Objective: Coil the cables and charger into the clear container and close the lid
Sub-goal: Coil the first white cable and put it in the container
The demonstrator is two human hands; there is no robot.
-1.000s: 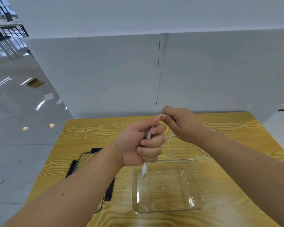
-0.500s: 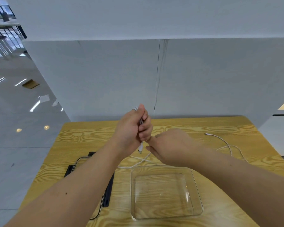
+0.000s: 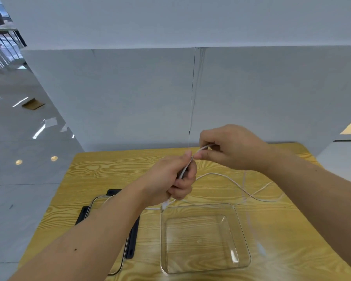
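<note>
A thin white cable trails in loose loops over the wooden table behind the clear container. My left hand is closed around a bundle of it above the container's far left corner, and a plug end hangs out below the fist. Just up and right, my right hand pinches the same cable and holds a short strand taut between the two hands. The container is square, transparent and has nothing in it. Its lid, with a black rim and clear panel, lies left of it, mostly hidden under my left forearm. No charger shows.
A white partition wall rises right behind the table's far edge. Off the table's left side is a glossy grey floor. Loose cable runs toward the table's right side.
My right hand has risen from low beside the left fist to above and right of it, drawing a strand of cable up. The left hand has dropped a little toward the container.
</note>
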